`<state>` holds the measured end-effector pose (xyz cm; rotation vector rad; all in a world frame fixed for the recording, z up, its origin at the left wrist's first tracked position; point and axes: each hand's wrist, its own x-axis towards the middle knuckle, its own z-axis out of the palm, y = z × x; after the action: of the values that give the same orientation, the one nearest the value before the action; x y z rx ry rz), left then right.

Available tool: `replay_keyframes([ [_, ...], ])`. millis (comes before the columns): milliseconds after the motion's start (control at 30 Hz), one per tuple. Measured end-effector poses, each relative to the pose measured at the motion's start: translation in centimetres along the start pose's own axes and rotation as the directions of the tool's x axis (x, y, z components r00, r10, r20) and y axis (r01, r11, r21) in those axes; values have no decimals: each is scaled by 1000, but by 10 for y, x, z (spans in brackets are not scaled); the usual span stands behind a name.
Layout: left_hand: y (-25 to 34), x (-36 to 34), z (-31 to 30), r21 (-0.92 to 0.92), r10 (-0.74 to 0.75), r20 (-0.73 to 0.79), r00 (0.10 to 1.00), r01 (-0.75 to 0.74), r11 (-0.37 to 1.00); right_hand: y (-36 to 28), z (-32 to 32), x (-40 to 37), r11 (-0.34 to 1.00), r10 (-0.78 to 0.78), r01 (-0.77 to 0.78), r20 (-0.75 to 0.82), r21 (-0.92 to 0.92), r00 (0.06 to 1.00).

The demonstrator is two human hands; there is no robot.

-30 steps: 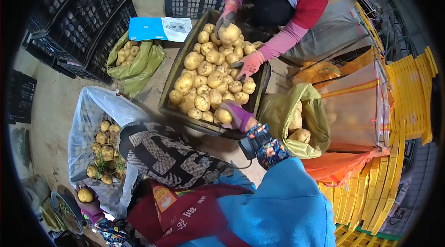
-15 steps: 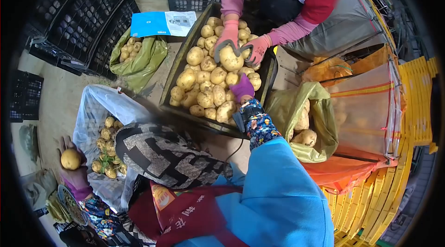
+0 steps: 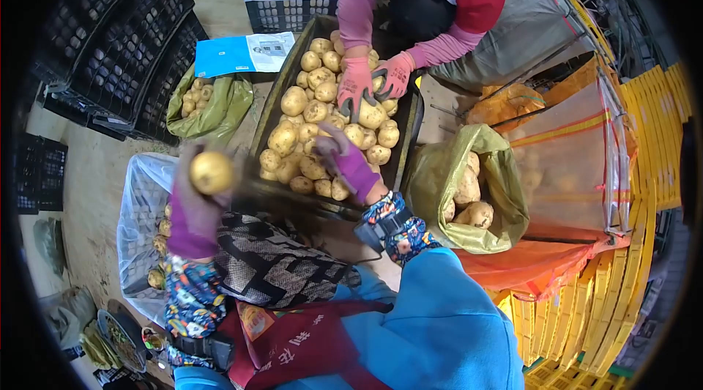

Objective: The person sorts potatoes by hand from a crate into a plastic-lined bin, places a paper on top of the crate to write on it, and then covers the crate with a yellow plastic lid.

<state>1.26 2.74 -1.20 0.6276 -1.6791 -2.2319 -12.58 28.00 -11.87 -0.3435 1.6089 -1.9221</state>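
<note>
My left hand point(image 3: 196, 207), in a purple and grey glove, is closed around a potato point(image 3: 211, 172). It is raised left of the dark bin point(image 3: 258, 142), blurred by motion. My right hand point(image 3: 350, 163), gloved the same way, is over the bin's near part, with its fingers apart close to the heaped potatoes point(image 3: 283, 139). I see nothing held in it. Across the bin, another person's two pink-gloved hands point(image 3: 356, 87) rest among the same potatoes, just beyond my right hand.
A crate lined with pale plastic point(image 3: 139, 199) stands at my left with potatoes inside. An olive sack point(image 3: 505, 170) of larger potatoes is at my right. Another green sack point(image 3: 231, 108) and a blue-and-white booklet point(image 3: 223, 58) lie beyond. Black crates point(image 3: 110, 38) are stacked at far left.
My left hand has come up and rightward from beside the lined crate, carrying the potato. My right hand has shifted left over the bin. The other person's hands have moved slightly apart from the large potato.
</note>
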Motion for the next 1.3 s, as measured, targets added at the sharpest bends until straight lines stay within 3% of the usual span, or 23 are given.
replay_keyframes([
  [100,-9,-16,54,172,-90,159,983,62,983,-40,42,-22,936,39,-74,107,344,993],
  [167,-13,-23,65,182,-149,212,966,110,977,-7,28,-15,980,50,-50,6,190,999],
  [200,-4,-29,65,-4,-219,158,963,223,975,11,21,-13,993,53,-48,-41,111,998],
  [233,7,-33,64,-193,-293,116,949,311,931,16,11,-18,991,-5,-15,-146,-131,989],
  [267,16,-34,52,-215,-257,92,962,271,938,21,-7,-22,937,-102,24,-206,-349,973],
  [300,22,-35,29,-138,-204,80,976,213,967,27,-25,-25,834,-198,21,-263,-552,944],
  [333,22,-38,11,-146,-157,17,987,158,977,3,-29,-35,714,-168,-137,-359,-686,918],
  [367,22,-39,-6,-150,-108,-41,993,100,984,19,-50,-33,397,-425,-104,-283,-912,860],
  [400,20,-38,-29,-170,-121,-65,990,109,979,25,-65,-30,154,-534,-106,-173,-982,828],
  [500,25,-41,-76,-329,-142,-114,983,98,939,90,-122,-29,-304,-223,-190,-124,-933,967],
  [600,44,-58,-112,-341,-95,-180,979,28,940,87,-129,-22,-289,-39,-247,-246,-925,968],
  [667,48,-70,-164,-402,-72,-197,978,-14,916,66,-115,-14,-136,-60,-286,-280,-949,958],
  [700,54,-77,-167,-385,-74,-360,930,-76,920,59,-107,-6,-54,-70,-301,-297,-952,952],
  [800,60,-94,-204,-376,-102,-493,864,-106,921,68,-90,26,39,-445,-46,-59,-998,894],
  [900,60,-110,-216,-367,-127,-584,802,-122,922,95,-83,62,-44,-487,-85,-52,-995,872],
  [933,58,-116,-220,-362,-126,-597,792,-126,924,115,-94,75,35,-283,-116,-121,-993,951],
  [1033,41,-140,-246,-359,-103,-578,809,-138,923,104,-75,83,-225,-96,-224,-207,-948,974],
  [1067,35,-148,-249,-366,-102,-583,806,-148,919,99,-68,81,-227,-119,-248,-226,-942,967],
  [1133,20,-161,-264,-346,-88,-582,808,-148,926,104,-71,82,-143,-172,-270,-245,-952,954],
  [1167,23,-161,-256,-367,-125,-633,764,-155,917,90,-63,85,-101,-200,-274,-250,-956,947],
  [1200,28,-164,-247,-388,-165,-681,713,-161,908,69,-64,91,10,6,-310,-309,-951,951],
  [1233,30,-167,-240,-407,-206,-726,656,-167,898,63,-67,97,38,-108,-247,-249,-968,962],
  [1300,10,-190,-280,-403,-195,-693,694,-148,903,59,-75,105,80,-324,-116,-136,-990,936],
])
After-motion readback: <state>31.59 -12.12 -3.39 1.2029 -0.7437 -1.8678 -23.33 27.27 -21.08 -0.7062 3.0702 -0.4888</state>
